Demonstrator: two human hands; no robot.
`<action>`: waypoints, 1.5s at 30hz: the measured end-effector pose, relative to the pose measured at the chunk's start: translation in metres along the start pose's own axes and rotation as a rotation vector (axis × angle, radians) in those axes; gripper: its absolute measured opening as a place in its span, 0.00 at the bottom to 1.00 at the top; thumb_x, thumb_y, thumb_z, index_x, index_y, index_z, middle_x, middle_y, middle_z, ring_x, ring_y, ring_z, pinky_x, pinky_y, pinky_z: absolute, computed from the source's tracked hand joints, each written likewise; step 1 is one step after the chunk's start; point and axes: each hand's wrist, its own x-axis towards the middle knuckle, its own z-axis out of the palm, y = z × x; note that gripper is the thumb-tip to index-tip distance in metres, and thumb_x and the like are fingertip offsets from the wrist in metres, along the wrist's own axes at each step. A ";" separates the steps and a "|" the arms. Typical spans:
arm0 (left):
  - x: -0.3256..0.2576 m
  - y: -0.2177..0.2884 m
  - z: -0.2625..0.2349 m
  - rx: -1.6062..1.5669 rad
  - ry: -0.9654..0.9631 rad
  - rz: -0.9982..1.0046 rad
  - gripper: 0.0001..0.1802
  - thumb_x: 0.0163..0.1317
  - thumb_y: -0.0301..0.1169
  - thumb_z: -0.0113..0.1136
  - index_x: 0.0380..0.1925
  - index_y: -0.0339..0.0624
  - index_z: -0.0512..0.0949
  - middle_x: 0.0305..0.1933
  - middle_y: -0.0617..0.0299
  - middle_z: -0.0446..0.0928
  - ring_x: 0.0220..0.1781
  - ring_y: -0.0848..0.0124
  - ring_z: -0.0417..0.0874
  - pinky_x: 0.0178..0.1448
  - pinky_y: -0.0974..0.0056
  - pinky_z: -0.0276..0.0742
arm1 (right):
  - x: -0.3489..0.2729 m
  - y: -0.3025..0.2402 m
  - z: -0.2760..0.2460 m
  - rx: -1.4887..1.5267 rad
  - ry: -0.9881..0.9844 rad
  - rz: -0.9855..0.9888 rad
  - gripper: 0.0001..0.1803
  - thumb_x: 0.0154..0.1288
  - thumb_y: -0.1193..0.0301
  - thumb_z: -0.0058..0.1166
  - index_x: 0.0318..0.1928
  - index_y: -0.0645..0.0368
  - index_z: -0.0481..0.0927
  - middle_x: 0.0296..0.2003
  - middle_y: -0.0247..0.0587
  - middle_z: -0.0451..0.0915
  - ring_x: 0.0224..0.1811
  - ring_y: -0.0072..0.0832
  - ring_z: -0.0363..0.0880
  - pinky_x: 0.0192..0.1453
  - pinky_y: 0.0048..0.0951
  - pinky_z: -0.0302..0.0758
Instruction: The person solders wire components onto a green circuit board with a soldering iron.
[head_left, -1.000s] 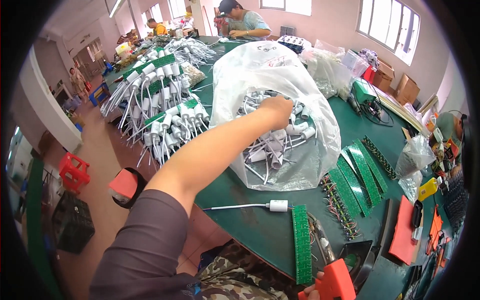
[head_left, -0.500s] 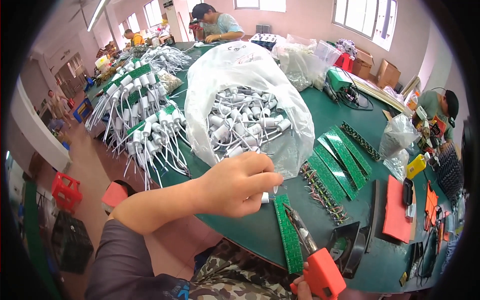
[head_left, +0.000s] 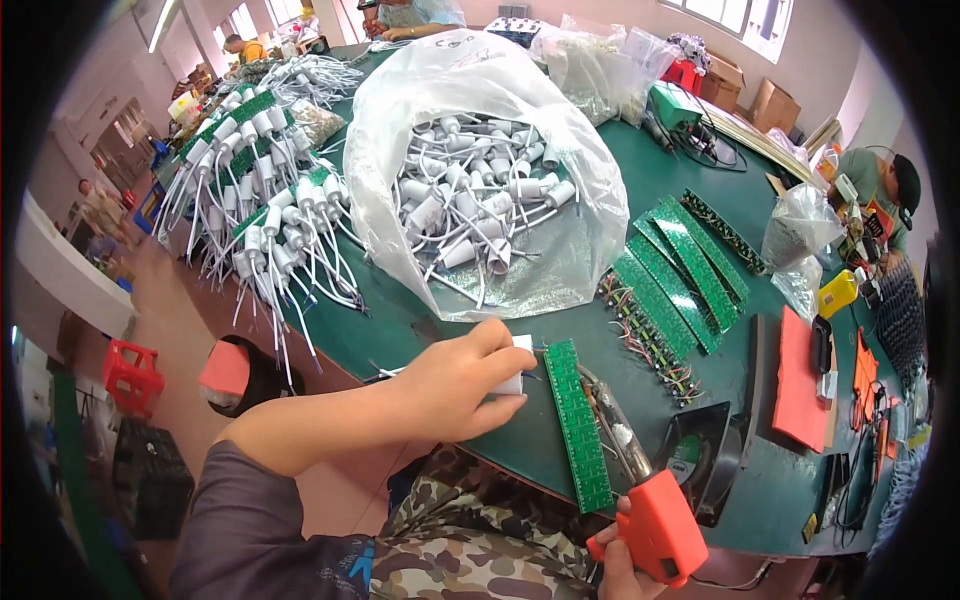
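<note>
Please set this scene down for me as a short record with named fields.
Surface: dark green table
Left grip: fingers around a white cylinder
Right grip: holding an orange-handled tool
Between them: single green circuit board
Ahead: translucent plastic bag, open toward the person, white wired cylinders inside
Left side: heap of wired parts with green boards among them
Right side: overlapping green boards

Straight ahead of the left hand (head_left: 465, 385): plastic bag (head_left: 440, 85) in the way, but its mouth faces the person, so entry over the front lip is clear. Ahead-left blocked by wired cylinder pile (head_left: 270, 217). Rightward, board strip (head_left: 577, 425) plus soldering gun (head_left: 660, 530) cross the low path. Bare tabletop (head_left: 640, 165) beyond the fanned boards (head_left: 690, 280).
</note>
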 end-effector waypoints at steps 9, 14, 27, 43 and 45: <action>-0.001 -0.022 0.042 0.234 0.126 0.141 0.20 0.53 0.27 0.69 0.48 0.40 0.79 0.43 0.54 0.76 0.43 0.54 0.83 0.45 0.53 0.81 | -0.009 0.038 0.006 0.105 0.132 0.125 0.26 0.76 0.75 0.55 0.71 0.65 0.68 0.44 0.39 0.82 0.38 0.22 0.79 0.40 0.24 0.77; 0.022 -0.033 0.044 0.276 0.061 0.117 0.20 0.52 0.25 0.68 0.47 0.40 0.77 0.46 0.52 0.78 0.50 0.51 0.81 0.53 0.51 0.79 | 0.004 0.043 0.033 0.388 0.391 0.134 0.28 0.76 0.72 0.57 0.72 0.63 0.68 0.61 0.45 0.80 0.54 0.30 0.82 0.53 0.30 0.83; 0.037 -0.056 -0.002 0.120 -0.429 0.303 0.12 0.57 0.24 0.61 0.42 0.39 0.77 0.42 0.55 0.81 0.49 0.53 0.80 0.55 0.53 0.78 | 0.007 0.047 0.030 0.165 0.267 -0.091 0.27 0.74 0.72 0.54 0.69 0.70 0.66 0.63 0.56 0.76 0.65 0.43 0.77 0.72 0.49 0.72; -0.006 -0.041 0.033 0.140 0.186 0.211 0.12 0.56 0.22 0.70 0.39 0.40 0.79 0.48 0.53 0.80 0.43 0.55 0.82 0.46 0.54 0.78 | 0.008 0.042 0.026 0.153 0.190 -0.036 0.26 0.71 0.75 0.59 0.67 0.71 0.70 0.61 0.55 0.78 0.64 0.43 0.79 0.71 0.50 0.75; -0.006 -0.040 0.036 0.147 0.188 0.197 0.10 0.57 0.22 0.69 0.38 0.39 0.80 0.48 0.53 0.80 0.44 0.55 0.82 0.46 0.54 0.78 | 0.010 0.038 0.029 0.174 0.202 -0.026 0.26 0.71 0.75 0.59 0.66 0.71 0.71 0.61 0.55 0.78 0.63 0.43 0.79 0.70 0.49 0.76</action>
